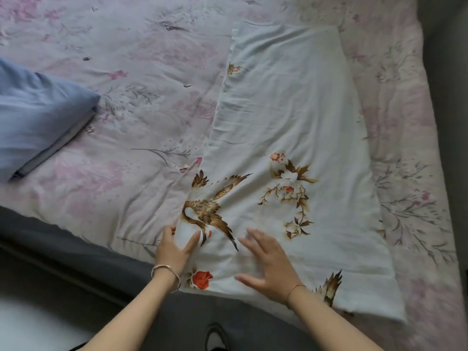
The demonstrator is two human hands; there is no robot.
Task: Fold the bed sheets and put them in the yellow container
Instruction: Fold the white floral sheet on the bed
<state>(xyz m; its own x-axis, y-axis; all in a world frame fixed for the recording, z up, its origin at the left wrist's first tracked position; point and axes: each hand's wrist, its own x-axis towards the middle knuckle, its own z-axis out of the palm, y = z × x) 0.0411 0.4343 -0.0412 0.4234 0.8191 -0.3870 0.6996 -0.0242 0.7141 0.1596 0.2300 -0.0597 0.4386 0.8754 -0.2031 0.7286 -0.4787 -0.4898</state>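
Observation:
A white bed sheet printed with brown birds and orange flowers lies folded into a long strip on the bed, running from the near edge to the far side. My left hand grips the sheet's near left edge, thumb on top and fingers under the fold. My right hand rests flat on the sheet near the front edge, fingers spread and straight. The yellow container is not in view.
The bed is covered by a pink floral quilt. A blue pillow lies at the left. The dark grey bed frame runs along the front, with pale floor below and a shoe at the bottom.

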